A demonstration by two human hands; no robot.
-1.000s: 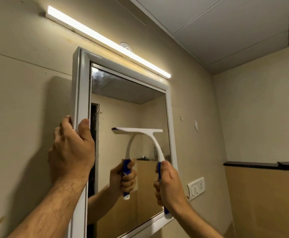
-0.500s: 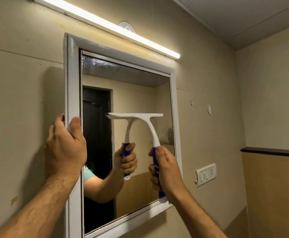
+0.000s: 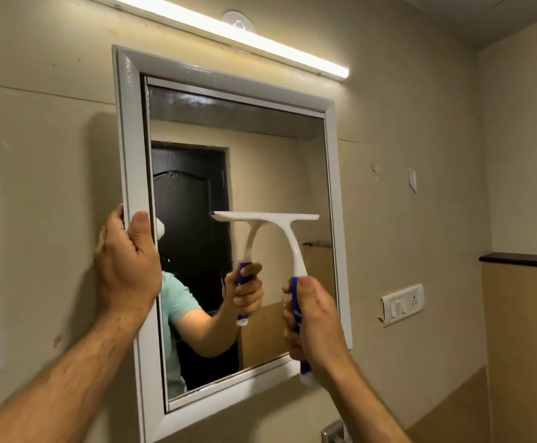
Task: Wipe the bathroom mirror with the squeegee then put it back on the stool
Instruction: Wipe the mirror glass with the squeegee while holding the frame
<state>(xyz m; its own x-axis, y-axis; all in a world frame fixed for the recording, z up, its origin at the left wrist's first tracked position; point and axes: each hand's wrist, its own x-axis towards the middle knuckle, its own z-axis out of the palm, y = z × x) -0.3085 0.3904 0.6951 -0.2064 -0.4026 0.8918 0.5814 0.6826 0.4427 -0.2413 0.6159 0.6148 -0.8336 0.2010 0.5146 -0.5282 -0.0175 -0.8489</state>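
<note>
Right hand (image 3: 316,327) grips squeegee (image 3: 280,238) upright against mirror (image 3: 260,161)

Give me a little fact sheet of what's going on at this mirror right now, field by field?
Place: bathroom wall with a framed mirror
Left hand: grips the mirror's white frame at its left side
Right hand: grips the blue handle of the squeegee
Squeegee blade: level, against the glass in the right half
Above: lit tube light
Right of mirror: switch plate
Stool: not in view
</note>
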